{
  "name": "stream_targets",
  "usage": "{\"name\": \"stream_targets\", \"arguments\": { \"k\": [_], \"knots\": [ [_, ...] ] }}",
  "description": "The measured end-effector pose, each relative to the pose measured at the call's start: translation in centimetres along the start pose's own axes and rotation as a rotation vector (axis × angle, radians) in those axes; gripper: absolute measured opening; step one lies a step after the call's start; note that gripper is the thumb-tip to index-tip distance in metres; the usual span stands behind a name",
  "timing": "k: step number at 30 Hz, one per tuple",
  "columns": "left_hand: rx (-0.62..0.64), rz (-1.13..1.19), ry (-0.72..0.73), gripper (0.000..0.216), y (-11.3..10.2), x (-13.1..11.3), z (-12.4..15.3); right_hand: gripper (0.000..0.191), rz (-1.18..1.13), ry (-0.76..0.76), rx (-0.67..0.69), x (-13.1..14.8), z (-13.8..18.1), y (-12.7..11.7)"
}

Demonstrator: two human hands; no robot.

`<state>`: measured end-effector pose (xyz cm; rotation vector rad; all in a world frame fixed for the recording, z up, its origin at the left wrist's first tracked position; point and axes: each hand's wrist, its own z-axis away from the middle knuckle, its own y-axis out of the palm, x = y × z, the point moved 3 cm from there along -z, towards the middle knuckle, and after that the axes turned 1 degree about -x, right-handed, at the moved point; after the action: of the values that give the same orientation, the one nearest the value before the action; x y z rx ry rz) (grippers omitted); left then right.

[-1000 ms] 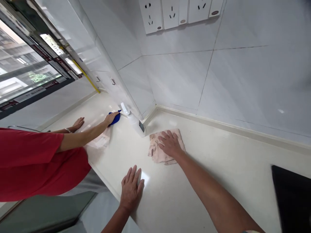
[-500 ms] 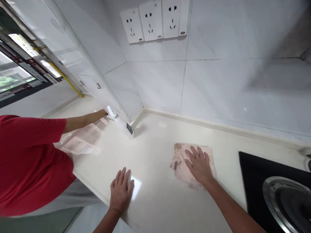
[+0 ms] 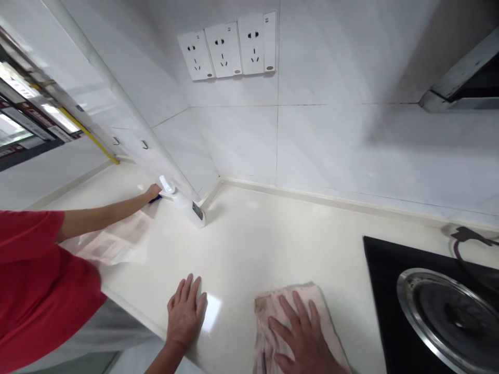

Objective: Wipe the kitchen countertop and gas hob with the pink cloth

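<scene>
A pale pink, stained cleaning cloth [image 3: 267, 317] lies on the white countertop [image 3: 249, 249], its left side creased. My right hand [image 3: 304, 337] presses flat on it with the fingers spread. My left hand [image 3: 185, 314] rests palm down on the bare countertop near its front edge, holding nothing, fingers stretched out. A bright reflection shines just to its right.
A white bottle-shaped item [image 3: 187, 208] with a dark panel stands by the wall corner. At left, a co-worker in a red shirt [image 3: 42, 275] reaches across, something blue at the hand. A black cooktop [image 3: 374, 280] is right; sockets [image 3: 228, 49] are on the wall.
My right hand and the cloth have slid toward me, to the near side of the counter. My left hand stays put. The view has turned right, and the co-worker's hand has shifted, showing something blue.
</scene>
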<state>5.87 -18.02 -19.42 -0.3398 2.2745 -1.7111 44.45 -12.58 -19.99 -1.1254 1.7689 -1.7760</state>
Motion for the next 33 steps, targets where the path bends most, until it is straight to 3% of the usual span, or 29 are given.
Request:
{"name": "stream_targets", "arguments": {
  "k": [6, 13, 18, 21, 25, 33],
  "knots": [
    [0.01, -0.01, -0.003, 0.051, 0.0, 0.1, 0.0, 0.058, -0.148, 0.058, 0.101, -2.8, -5.8, -1.4],
    [0.027, -0.028, 0.007, 0.052, 0.0, 0.1, 0.0, 0.057, -0.028, 0.326, 0.105, -13.1, -12.4, -3.6],
    [0.045, -0.028, 0.001, 0.053, 0.0, 0.1, -0.1, 0.06, 0.085, 0.583, 0.097, -21.0, -13.1, -5.7],
    [0.068, -0.025, -0.022, 0.053, -0.2, -0.2, -0.2, 0.062, 0.098, 0.661, 0.086, -23.0, -11.6, -6.3],
    [0.07, -0.028, -0.026, 0.055, -0.5, -0.5, -0.4, 0.061, 0.134, 0.731, 0.046, -21.5, -7.9, -6.0],
    [0.005, -0.066, 0.017, 0.054, -0.2, -0.5, -0.7, 0.049, 0.238, 0.597, -0.191, -11.4, 1.0, -3.0]
  ]
}}
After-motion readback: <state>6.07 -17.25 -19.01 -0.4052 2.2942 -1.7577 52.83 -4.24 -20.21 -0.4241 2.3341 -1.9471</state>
